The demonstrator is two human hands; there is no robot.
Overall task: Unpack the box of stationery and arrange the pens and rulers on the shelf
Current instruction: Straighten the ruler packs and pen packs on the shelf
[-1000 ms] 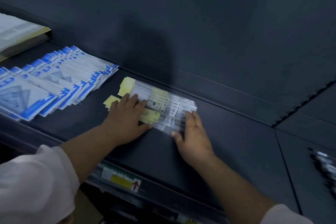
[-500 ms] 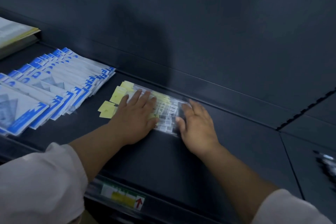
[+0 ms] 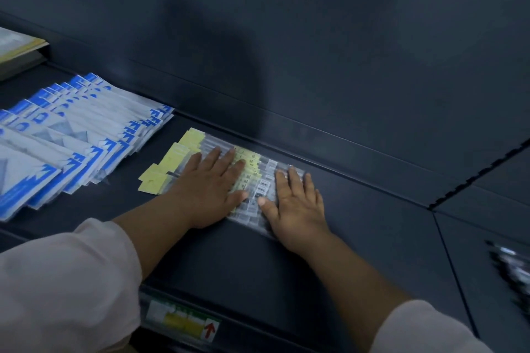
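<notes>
A fanned stack of clear plastic packs with yellow header cards and barcode labels (image 3: 252, 180) lies on the dark shelf (image 3: 372, 223), near its back wall. My left hand (image 3: 209, 183) presses flat on the left half of the stack, fingers straight and spread. My right hand (image 3: 295, 203) lies flat on the right end of the stack, thumb pointing toward the left hand. Both palms cover much of the packs. The yellow cards (image 3: 169, 166) stick out to the left of my left hand.
A fanned row of blue-and-white flat packs (image 3: 71, 135) fills the shelf's left part. A yellow-edged stack (image 3: 17, 49) sits at the far left back. A price label with a red arrow (image 3: 183, 321) marks the front rail. Blurred packs (image 3: 513, 269) lie on the adjoining right shelf.
Both hands have stayed flat on the clear packs while sliding them; the stack looks more squared together, and my right hand has come closer to the left.
</notes>
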